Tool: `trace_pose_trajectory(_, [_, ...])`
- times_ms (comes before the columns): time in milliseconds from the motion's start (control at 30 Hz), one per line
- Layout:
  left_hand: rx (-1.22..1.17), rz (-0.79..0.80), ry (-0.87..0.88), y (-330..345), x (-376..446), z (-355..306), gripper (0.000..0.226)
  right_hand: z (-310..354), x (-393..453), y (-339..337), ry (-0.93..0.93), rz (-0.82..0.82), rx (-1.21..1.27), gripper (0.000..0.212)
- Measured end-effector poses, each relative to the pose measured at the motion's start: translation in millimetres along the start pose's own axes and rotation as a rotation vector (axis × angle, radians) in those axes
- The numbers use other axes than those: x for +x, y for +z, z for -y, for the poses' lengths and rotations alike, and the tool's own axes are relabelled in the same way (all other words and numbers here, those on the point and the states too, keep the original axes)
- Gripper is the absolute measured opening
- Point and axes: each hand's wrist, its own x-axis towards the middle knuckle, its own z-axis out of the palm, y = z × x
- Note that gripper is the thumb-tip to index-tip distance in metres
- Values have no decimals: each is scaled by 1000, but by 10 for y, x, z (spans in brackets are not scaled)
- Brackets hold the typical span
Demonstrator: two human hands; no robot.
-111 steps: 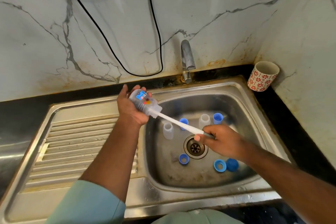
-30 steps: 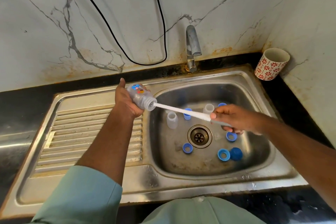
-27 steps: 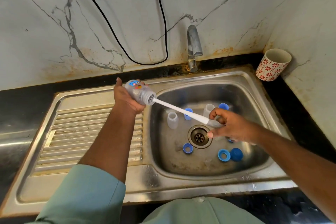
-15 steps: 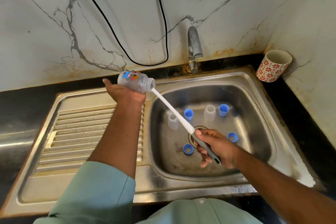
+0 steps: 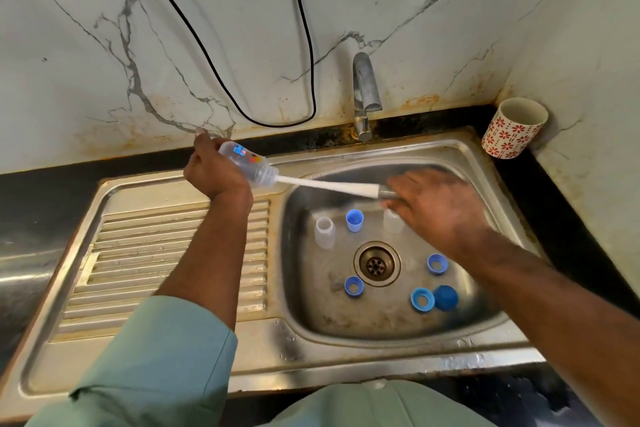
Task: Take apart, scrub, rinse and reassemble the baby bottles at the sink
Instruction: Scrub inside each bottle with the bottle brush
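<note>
My left hand [image 5: 213, 173] grips a clear baby bottle [image 5: 246, 162] lying sideways above the sink's left rim, its mouth pointing right. A white bottle brush [image 5: 325, 185] sticks out of that mouth. My right hand [image 5: 434, 208], blurred, holds the brush's grey handle over the basin. In the sink basin [image 5: 381, 319] stand a clear bottle [image 5: 324, 227], a blue cap [image 5: 354, 220] and another clear part [image 5: 393, 222] partly behind my right hand. Blue rings [image 5: 353, 286] [image 5: 437, 263] [image 5: 422, 299] and a blue lid [image 5: 446, 297] lie around the drain [image 5: 376, 264].
A steel tap [image 5: 363, 94] rises behind the basin. A ribbed draining board [image 5: 138, 263] is on the left. A red-patterned cup [image 5: 514, 128] stands on the black counter at the back right corner. A black cable [image 5: 304, 45] hangs on the marble wall.
My right hand has swung the brush handle up and to the right, from near the drain to over the basin's back. My left hand has tilted the bottle's mouth toward the right.
</note>
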Motion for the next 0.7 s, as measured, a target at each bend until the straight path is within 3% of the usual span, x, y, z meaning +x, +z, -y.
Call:
trace_pose_trajectory(100, [53,89,-145,-29,50,-14,18,-179,103,21,-139,-297,-85,32])
trace_pose_trajectory(167, [129,233,-341,-65,141,-39,37,-346,135,83,-244,-290,-31,36])
trace_pose_trajectory(233, [117,430,-534,-119,160,-28,44,-459,175,144,-181,-35,222,43])
trace_pose_trajectory(300, [-57,548,-637,-164,117,26,37,-461,150,261,-35,254,692,36])
trace_pose_trajectory(433, [-388,725,-633,-113,11,15,44,-209,-95,518,226,710,1348,41])
trace_pose_trajectory(500, [-483,728,-609,-30,-46,-43,53,-29,-217,587,246,790,1482,44])
trace_pose_trajectory(567, [-517,652,-611,36,-78,-111,63,111,-262,625,246,690,1481,44])
trace_pose_trajectory(700, [-301,427,-607,28,-71,-132,85,179,-289,699,221,219,1213,57])
